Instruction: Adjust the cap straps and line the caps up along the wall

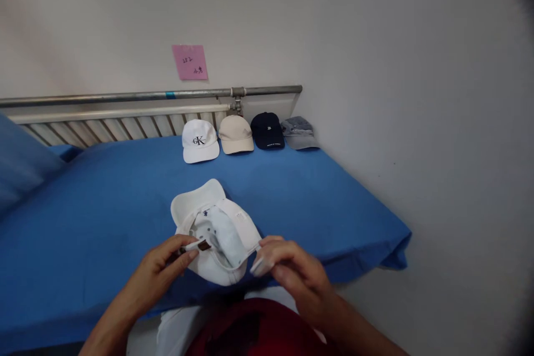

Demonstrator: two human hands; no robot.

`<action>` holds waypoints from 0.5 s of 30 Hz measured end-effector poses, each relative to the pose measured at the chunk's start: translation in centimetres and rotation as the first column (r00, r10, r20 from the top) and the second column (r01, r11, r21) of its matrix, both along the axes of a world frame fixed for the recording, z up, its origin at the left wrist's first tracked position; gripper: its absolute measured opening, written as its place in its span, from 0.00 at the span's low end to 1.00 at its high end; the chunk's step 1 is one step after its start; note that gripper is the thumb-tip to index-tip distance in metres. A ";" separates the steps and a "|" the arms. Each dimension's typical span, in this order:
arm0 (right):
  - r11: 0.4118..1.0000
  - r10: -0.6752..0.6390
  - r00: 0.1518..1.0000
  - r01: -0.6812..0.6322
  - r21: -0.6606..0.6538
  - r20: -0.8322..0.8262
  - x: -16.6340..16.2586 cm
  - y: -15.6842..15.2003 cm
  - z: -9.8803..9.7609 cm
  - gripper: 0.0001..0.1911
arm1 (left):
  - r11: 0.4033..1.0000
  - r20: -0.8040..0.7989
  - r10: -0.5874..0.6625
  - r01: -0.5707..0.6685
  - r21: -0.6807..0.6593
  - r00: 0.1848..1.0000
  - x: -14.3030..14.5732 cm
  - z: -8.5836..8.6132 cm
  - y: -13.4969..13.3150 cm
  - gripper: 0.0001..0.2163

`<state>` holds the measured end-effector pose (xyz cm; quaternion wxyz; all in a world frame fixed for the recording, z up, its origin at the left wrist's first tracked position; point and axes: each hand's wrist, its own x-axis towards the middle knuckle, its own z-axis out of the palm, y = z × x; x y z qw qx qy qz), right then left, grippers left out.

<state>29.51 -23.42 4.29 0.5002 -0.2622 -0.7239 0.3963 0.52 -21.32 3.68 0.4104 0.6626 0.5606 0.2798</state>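
A white baseball cap (198, 200) is turned over at the front of the blue-covered surface, its hollow inside facing up and its brim pointing away from me. My left hand (164, 264) is closed on the cap's left edge, pinching a narrow white strip between thumb and fingers. Beside that thumb is a small brown label (204, 245) on the band. At the opposite edge, my right hand (294, 270) is closed around a white end piece, perhaps the strap; the fingers partly cover it.
Along the back stand a white cap with black letters (200, 141), a beige cap (236, 134), a dark navy cap (267, 130) and a grey-blue cap (300, 133). Behind them run a metal pipe (125, 97) and a radiator (125, 125). A pink note (190, 62) hangs on the wall.
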 end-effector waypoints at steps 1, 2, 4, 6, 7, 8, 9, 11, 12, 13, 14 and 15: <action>0.992 0.025 0.992 -0.040 -0.123 -0.122 -0.4 0.2 1.0 0.08 | 1.000 0.000 -0.017 0.017 0.004 1.000 0.0 0.2 0.0 0.17; 0.973 0.068 0.974 -0.113 -0.200 -0.218 -0.9 0.5 1.9 0.06 | 0.999 0.007 -0.037 0.037 0.008 0.999 0.1 0.4 0.1 0.17; 0.937 0.101 0.961 -0.179 -0.301 -0.257 -2.0 1.4 3.3 0.04 | 0.997 0.033 -0.078 0.077 0.030 0.996 -0.1 0.8 0.2 0.15; 0.916 0.084 0.981 -0.144 -0.373 -0.174 -3.1 2.3 3.9 0.04 | 0.992 0.062 -0.120 0.116 0.056 0.991 -0.2 1.3 0.3 0.13; 0.904 0.073 0.988 -0.124 -0.408 -0.139 -3.6 2.7 3.8 0.06 | 0.989 0.072 -0.137 0.133 0.063 0.988 -0.3 1.5 0.3 0.13; 0.887 0.070 0.991 -0.116 -0.448 -0.117 -4.1 3.1 3.5 0.07 | 0.988 0.079 -0.147 0.142 0.062 0.986 -0.3 1.6 0.2 0.12; 0.864 0.072 0.992 -0.115 -0.490 -0.106 -4.5 3.4 3.0 0.08 | 0.988 0.086 -0.150 0.146 0.054 0.985 -0.3 1.7 0.1 0.12; 0.820 0.083 0.993 -0.119 -0.560 -0.090 -5.0 3.9 1.7 0.10 | 0.989 0.110 -0.145 0.143 0.019 0.983 -0.3 1.8 -0.2 0.11; 0.804 0.088 0.993 -0.114 -0.583 -0.072 -5.1 4.0 1.1 0.10 | 0.990 0.132 -0.137 0.139 -0.003 0.982 -0.2 1.8 -0.4 0.11; 0.796 0.091 0.994 -0.105 -0.596 -0.054 -5.2 4.1 0.6 0.09 | 0.991 0.160 -0.130 0.135 -0.025 0.979 -0.2 1.8 -0.6 0.11; 0.791 0.093 0.995 -0.099 -0.604 -0.041 -5.3 4.2 0.1 0.09 | 0.990 0.190 -0.124 0.135 -0.049 0.974 -0.2 1.7 -0.7 0.11; 0.783 0.097 0.994 -0.103 -0.613 -0.043 -5.4 4.2 -0.2 0.09 | 0.988 0.219 -0.118 0.137 -0.072 0.969 -0.2 1.7 -0.8 0.10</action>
